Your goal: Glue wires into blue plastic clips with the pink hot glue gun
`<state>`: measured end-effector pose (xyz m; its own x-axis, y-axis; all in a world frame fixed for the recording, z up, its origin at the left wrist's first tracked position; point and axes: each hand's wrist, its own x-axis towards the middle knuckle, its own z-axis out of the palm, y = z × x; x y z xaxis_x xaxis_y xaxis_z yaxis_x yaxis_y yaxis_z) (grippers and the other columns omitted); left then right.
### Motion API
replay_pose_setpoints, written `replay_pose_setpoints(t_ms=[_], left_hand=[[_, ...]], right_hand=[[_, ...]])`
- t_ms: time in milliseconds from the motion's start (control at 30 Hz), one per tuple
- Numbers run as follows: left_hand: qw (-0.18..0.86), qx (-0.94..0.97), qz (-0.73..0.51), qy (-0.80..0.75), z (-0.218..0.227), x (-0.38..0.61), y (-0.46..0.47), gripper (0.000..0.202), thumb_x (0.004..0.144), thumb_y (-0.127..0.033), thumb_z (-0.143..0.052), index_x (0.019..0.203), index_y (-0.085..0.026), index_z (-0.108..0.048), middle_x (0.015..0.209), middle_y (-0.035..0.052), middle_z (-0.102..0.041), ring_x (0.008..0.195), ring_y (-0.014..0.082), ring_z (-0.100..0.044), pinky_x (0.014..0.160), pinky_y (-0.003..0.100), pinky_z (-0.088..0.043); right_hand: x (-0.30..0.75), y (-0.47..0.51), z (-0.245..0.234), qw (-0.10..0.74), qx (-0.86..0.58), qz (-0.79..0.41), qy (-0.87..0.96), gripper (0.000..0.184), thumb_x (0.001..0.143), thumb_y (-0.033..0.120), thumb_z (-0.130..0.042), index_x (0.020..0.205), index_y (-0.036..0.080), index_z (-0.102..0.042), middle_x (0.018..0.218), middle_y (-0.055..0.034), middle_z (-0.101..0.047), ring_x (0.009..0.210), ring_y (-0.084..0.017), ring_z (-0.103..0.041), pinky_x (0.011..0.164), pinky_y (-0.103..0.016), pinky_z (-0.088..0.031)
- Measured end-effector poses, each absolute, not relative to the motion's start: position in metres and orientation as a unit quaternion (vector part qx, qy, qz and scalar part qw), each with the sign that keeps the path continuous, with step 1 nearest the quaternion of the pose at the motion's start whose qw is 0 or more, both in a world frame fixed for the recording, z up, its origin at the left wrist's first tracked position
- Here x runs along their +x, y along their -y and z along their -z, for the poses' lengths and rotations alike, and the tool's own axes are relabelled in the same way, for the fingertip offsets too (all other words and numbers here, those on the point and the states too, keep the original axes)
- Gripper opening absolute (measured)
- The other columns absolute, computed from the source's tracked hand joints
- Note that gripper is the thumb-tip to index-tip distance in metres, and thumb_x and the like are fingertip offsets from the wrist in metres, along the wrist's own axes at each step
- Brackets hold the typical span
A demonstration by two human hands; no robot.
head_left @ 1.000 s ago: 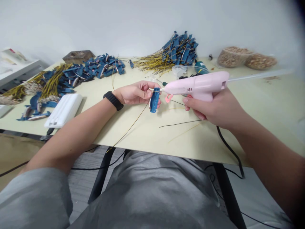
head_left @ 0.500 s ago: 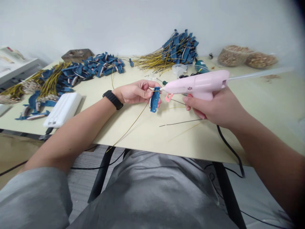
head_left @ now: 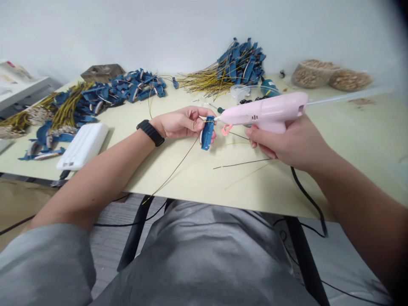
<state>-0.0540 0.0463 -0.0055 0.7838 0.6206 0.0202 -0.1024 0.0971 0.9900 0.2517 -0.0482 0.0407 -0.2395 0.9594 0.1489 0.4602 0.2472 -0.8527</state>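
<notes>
1. Head view, left hand (head_left: 181, 124): its fingers are clamped on a blue plastic housing (head_left: 208, 135), held above the near middle of the table (head_left: 188, 178); a thin wire (head_left: 178, 165) trails below.
2. Head view, right hand (head_left: 293, 146): its fingers are wrapped around a pink hot glue gun (head_left: 263, 111), nozzle at the housing's upper end; contact is unclear.
3. Head view, containers: two clear containers (head_left: 312, 75) at back right hold tan, nut-like pieces; a clear plastic cup (head_left: 236, 93) stands behind the gun, its contents indistinct.
</notes>
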Motion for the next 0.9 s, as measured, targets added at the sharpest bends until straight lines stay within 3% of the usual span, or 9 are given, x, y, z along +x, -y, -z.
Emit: replay_pose_setpoints(t_ms=[300,533,733,900], left_hand=[[0.717,0.617,-0.256,-0.2,0.0032,-0.0512,-0.0463,0.058,0.072,-0.047,-0.112,0.11,-0.016,-0.081,0.095,0.0076,-0.088,0.091,0.0275,-0.089,0.084,0.036,-0.072],[0.702,0.626,-0.257,-0.219,0.0051,-0.0529,-0.0489,0.063,0.071,-0.051,-0.112,0.112,-0.016,-0.08,0.093,0.0082,-0.088,0.094,0.0299,-0.09,0.093,0.042,-0.072],[0.711,0.627,-0.253,-0.194,0.0046,-0.0527,-0.0489,0.056,0.074,-0.049,-0.111,0.112,-0.018,-0.083,0.095,0.0068,-0.089,0.09,0.0254,-0.089,0.081,0.032,-0.071],[0.714,0.624,-0.256,-0.188,0.0056,-0.0531,-0.0497,0.055,0.076,-0.047,-0.11,0.113,-0.016,-0.083,0.096,0.0078,-0.089,0.091,0.0259,-0.09,0.081,0.032,-0.071]], right_hand=[[0.2447,0.0511,-0.0472,0.347,-0.527,-0.358,0.688,0.038,0.094,0.026,-0.09,0.067,0.024,-0.063,0.055,-0.0005,-0.06,0.049,-0.014,-0.051,0.046,-0.031,-0.037],[0.2487,0.0491,-0.0443,0.333,-0.531,-0.352,0.695,0.042,0.095,0.039,-0.091,0.067,0.025,-0.062,0.056,-0.0009,-0.059,0.05,-0.015,-0.049,0.049,-0.034,-0.038],[0.2498,0.0492,-0.0442,0.327,-0.532,-0.349,0.699,0.045,0.094,0.046,-0.092,0.067,0.025,-0.061,0.056,-0.0022,-0.06,0.052,-0.016,-0.049,0.05,-0.034,-0.038],[0.2501,0.0473,-0.041,0.338,-0.525,-0.347,0.7,0.045,0.091,0.045,-0.093,0.066,0.025,-0.061,0.057,-0.003,-0.06,0.051,-0.016,-0.05,0.048,-0.034,-0.036]])
